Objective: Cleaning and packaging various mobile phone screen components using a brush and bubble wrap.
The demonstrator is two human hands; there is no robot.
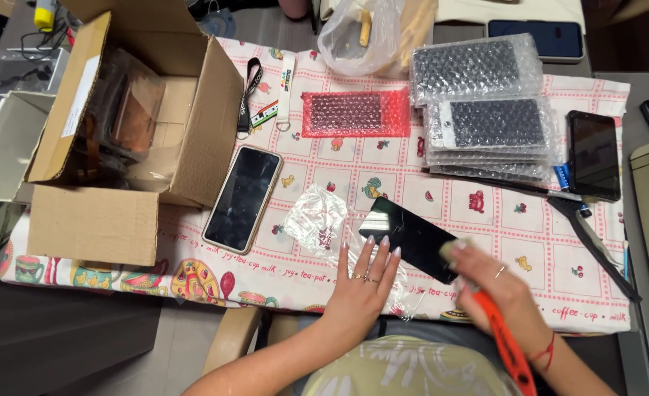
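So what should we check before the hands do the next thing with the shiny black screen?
1. Left hand steadying the black screen: ok, fingertips rest at its near edge.
2. Right hand has its orange tool: ok, though the hand is blurred.
3. Where the tool's tip sits: cannot tell, hidden by the hand.
4. Clear plastic wrapper off the screen: ok, it lies just beside it.
5. Phone in the tan case out of the way: ok, apart by the cardboard box.
6. Black tweezers within sight: ok, at the right of the tablecloth.
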